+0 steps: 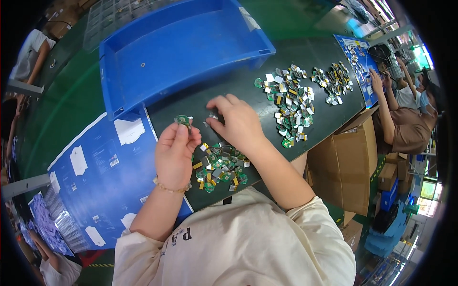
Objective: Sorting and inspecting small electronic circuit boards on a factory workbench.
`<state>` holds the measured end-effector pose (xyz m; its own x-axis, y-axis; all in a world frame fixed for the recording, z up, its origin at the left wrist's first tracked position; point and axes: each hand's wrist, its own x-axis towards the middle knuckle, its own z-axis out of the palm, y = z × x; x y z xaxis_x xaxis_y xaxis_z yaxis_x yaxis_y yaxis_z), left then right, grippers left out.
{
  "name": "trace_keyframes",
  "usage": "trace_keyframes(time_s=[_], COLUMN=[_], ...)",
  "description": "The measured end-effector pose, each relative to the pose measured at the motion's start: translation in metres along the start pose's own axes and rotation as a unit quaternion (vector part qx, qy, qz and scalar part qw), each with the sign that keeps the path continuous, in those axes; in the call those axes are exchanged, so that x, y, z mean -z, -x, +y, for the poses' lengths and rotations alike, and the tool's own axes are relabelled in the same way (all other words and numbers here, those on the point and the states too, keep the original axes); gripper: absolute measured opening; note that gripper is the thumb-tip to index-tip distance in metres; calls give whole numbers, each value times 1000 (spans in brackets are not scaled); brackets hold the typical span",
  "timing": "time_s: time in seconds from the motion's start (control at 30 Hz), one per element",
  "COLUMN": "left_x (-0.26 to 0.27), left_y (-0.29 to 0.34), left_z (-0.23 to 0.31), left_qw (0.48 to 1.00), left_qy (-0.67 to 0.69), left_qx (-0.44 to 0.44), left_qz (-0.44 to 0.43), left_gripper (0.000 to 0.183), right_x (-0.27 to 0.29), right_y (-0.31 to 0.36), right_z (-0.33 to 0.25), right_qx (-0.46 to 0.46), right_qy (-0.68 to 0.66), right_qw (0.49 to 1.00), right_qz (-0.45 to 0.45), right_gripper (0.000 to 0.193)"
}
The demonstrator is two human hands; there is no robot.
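My left hand (173, 155) is pinching a small green board (182, 119) just left of frame centre; my right hand (238, 121) is pressing curled fingertips (213, 120) onto another piece (212, 116) on the dark mat (248, 57). Risk: I am holding by the edges only, so a slip could drop the board into the near pile (220, 167) below.

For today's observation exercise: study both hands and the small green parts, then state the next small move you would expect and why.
Probably the right hand lifts the small piece under its fingertips off the dark mat. The left hand already holds one green part raised, and the near pile lies unsorted below.
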<state>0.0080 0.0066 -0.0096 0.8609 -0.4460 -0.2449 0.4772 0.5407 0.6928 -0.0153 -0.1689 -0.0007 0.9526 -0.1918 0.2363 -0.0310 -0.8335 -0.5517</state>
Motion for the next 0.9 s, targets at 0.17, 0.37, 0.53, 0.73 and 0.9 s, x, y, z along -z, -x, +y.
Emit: trace_keyframes(time_s=[0.17,0.37,0.53,0.73,0.9], left_x=[-8,-23,-31,-28,-27], left_y=[12,10,11,11,12], left_z=[-7,-3,-4,-3,-6], left_qw=[981,741,699,722,743], left_qy=[-185,-588,-619,-608,-587], left_qx=[-59,-267,-318,-286,-275], left_qz=[-31,-182,-165,-166,-167], left_gripper=[9,11,11,12,11], right_x=[20,62,87,83,70], right_y=[2,32,60,81,83], right_z=[-4,43,81,72,85], right_qx=[17,21,-76,-68,-42], right_qy=[-10,100,186,207,126], right_qw=[999,985,969,972,982], right_qz=[43,136,144,93,136], right_gripper=[37,25,38,43,32])
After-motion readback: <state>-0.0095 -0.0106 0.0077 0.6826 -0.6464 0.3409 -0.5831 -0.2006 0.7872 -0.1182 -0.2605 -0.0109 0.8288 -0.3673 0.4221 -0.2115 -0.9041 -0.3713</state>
